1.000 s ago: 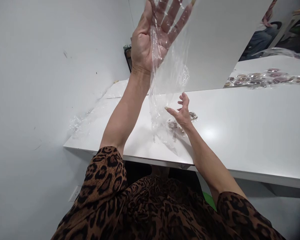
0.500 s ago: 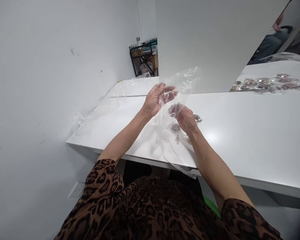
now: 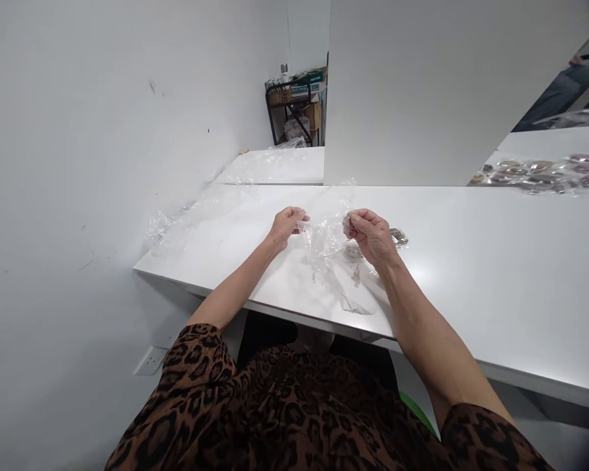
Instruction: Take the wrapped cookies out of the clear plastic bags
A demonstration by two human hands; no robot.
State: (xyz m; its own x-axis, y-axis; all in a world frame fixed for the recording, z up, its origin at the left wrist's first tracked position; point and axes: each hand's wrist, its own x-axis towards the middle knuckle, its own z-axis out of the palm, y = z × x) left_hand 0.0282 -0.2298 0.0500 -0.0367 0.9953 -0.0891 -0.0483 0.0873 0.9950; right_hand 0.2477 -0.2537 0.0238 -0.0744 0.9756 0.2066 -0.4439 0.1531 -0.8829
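Observation:
A clear plastic bag is stretched between my two hands above the white table. My left hand pinches its left side. On the other side, my right hand grips the bag with curled fingers. The lower part of the plastic hangs toward the table's front edge. Beneath and beside my right hand lie small brownish pieces and a shiny clear-wrapped packet, partly hidden; I cannot make out what they contain.
More crumpled clear plastic lies along the wall on the left of the table. An upright grey-white panel stands at the back. Wrapped round items lie beyond it on the right, near a seated person. A black shelf rack holds boxes.
Both hands have come down closer to the table, and the bag with them. My left hand has moved left and its spread fingers have closed on the plastic.

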